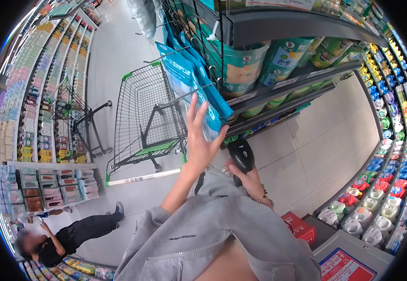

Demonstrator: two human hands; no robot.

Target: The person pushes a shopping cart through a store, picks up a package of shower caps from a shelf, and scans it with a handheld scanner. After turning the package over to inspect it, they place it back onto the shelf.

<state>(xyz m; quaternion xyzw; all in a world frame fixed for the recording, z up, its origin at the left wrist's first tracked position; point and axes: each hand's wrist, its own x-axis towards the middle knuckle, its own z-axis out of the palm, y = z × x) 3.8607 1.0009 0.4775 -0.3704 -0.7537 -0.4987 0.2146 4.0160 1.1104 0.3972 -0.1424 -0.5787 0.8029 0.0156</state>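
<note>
Supermarket aisle, tiled floor between stocked shelves. Nearest, the right hand (248, 180) is closed around a black barcode scanner (241, 157), pointed up toward the rack. Just beyond, the left hand (201, 138) is open, fingers spread, touching a blue hanging packet (210, 105) on its hook; the packet seems not yet scanned. Behind stands a shopping trolley (142, 112).

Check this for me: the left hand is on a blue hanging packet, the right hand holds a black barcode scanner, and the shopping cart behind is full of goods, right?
Not quite. In the head view the shopping cart is empty. The rest holds: the left hand touches the blue hanging packet, and the right hand holds the black barcode scanner.
</note>
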